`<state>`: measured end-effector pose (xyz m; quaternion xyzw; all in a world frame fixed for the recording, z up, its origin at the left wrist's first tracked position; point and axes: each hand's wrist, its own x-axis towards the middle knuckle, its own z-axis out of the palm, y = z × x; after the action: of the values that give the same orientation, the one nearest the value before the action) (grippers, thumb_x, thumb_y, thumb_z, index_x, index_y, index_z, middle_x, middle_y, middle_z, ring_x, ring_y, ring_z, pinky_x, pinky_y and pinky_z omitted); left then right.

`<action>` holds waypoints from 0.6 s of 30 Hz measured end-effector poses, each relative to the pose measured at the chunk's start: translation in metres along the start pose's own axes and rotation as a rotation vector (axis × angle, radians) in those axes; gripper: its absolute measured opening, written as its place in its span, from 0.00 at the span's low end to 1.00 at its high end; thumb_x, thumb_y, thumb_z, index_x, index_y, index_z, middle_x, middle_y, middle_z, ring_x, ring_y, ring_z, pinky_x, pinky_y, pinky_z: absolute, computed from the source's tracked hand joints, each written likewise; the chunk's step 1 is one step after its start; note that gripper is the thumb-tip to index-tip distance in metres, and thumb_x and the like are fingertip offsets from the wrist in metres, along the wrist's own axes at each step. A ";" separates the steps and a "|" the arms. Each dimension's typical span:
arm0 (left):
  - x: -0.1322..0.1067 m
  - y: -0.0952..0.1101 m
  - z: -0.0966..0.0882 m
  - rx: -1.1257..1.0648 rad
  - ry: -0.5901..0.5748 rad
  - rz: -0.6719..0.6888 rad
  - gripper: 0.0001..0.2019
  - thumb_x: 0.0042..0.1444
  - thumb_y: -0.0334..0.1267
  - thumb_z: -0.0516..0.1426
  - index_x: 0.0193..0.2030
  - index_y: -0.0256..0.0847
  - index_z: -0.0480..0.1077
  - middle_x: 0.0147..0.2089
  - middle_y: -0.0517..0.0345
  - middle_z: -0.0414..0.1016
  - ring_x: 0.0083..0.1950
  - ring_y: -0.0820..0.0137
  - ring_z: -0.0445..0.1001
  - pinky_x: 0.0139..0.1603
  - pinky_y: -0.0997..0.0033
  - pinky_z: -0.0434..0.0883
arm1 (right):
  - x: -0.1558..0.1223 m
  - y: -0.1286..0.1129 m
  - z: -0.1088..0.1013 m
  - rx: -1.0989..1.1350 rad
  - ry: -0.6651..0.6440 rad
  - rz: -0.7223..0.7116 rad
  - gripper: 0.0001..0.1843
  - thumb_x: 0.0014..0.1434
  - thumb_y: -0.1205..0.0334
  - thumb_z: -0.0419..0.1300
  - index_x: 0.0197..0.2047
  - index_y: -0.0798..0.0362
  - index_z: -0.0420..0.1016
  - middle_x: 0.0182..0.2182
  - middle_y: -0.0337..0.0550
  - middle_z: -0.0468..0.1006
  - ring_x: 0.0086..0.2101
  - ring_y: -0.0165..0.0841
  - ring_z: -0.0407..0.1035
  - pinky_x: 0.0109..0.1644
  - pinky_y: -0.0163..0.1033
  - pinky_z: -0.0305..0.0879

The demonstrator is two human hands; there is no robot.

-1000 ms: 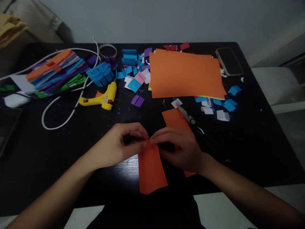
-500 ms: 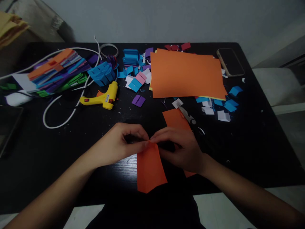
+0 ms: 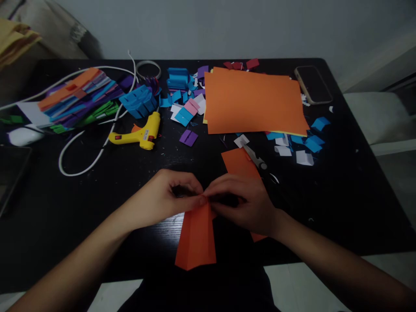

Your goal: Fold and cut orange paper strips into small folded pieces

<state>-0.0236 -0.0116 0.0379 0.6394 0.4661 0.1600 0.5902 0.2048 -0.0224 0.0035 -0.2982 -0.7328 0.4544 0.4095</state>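
A strip of orange paper [image 3: 196,238] with lengthwise creases hangs down from my fingertips, its lower end flaring wider than its pinched top. My left hand [image 3: 167,193] grips the top edge between thumb and fingers. Meeting it from the other side, my right hand [image 3: 245,199] pinches the same top edge; the exact fold there is hidden by the fingers. Another orange paper piece [image 3: 238,162] lies on the table, partly under my right hand. Scissors [image 3: 256,158] rest across its upper edge, their handles hard to see against the black.
Beyond my hands lies a stack of orange sheets [image 3: 256,102] among small folded paper bits [image 3: 313,143]. A yellow glue gun [image 3: 143,134], a looped white cable [image 3: 61,158] and bundled coloured strips [image 3: 81,97] occupy the left. At back right is a phone [image 3: 313,84].
The lower end of the hanging orange paper has swung left and a little toward me, showing its creases more. Both hands keep nearly the same place and grip.
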 end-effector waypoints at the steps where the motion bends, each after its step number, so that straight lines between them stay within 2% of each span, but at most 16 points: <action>1: 0.000 0.000 0.000 -0.002 -0.003 0.004 0.07 0.62 0.41 0.64 0.38 0.39 0.81 0.35 0.58 0.84 0.36 0.70 0.80 0.36 0.75 0.73 | 0.000 0.000 0.000 0.009 0.002 0.010 0.09 0.62 0.72 0.68 0.45 0.54 0.83 0.40 0.47 0.85 0.39 0.33 0.82 0.40 0.36 0.81; 7: 0.001 0.002 -0.002 -0.001 0.004 0.069 0.06 0.65 0.37 0.61 0.39 0.40 0.79 0.36 0.60 0.83 0.37 0.73 0.80 0.37 0.78 0.73 | -0.001 -0.001 0.000 0.133 0.046 0.201 0.08 0.60 0.68 0.72 0.44 0.53 0.85 0.37 0.43 0.86 0.36 0.31 0.82 0.39 0.33 0.80; 11: 0.000 -0.001 -0.003 0.085 0.028 0.138 0.06 0.68 0.39 0.60 0.42 0.41 0.78 0.38 0.62 0.83 0.38 0.74 0.80 0.38 0.79 0.74 | 0.000 0.000 -0.001 0.160 0.091 0.223 0.06 0.58 0.69 0.73 0.41 0.52 0.86 0.37 0.42 0.87 0.37 0.30 0.82 0.41 0.32 0.79; 14: -0.001 -0.004 -0.002 0.227 0.086 0.257 0.05 0.69 0.36 0.60 0.48 0.43 0.77 0.44 0.62 0.83 0.43 0.74 0.82 0.44 0.80 0.75 | 0.000 0.001 -0.001 0.210 0.101 0.238 0.07 0.58 0.68 0.74 0.41 0.51 0.87 0.37 0.41 0.87 0.38 0.31 0.82 0.42 0.33 0.79; 16: -0.003 -0.006 -0.002 0.301 0.154 0.373 0.07 0.69 0.33 0.60 0.52 0.43 0.74 0.47 0.62 0.82 0.45 0.75 0.82 0.46 0.81 0.75 | 0.001 0.002 -0.001 0.257 0.104 0.275 0.07 0.58 0.67 0.74 0.41 0.50 0.88 0.37 0.41 0.87 0.38 0.31 0.82 0.43 0.34 0.79; 18: -0.004 -0.008 -0.003 0.370 0.146 0.467 0.08 0.70 0.31 0.58 0.53 0.44 0.74 0.48 0.61 0.82 0.46 0.75 0.82 0.47 0.81 0.75 | 0.001 0.001 -0.001 0.294 0.110 0.320 0.07 0.57 0.67 0.75 0.40 0.50 0.88 0.37 0.41 0.87 0.38 0.31 0.82 0.43 0.33 0.79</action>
<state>-0.0309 -0.0138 0.0325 0.8125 0.3691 0.2494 0.3761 0.2049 -0.0204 0.0033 -0.3722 -0.5786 0.5986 0.4104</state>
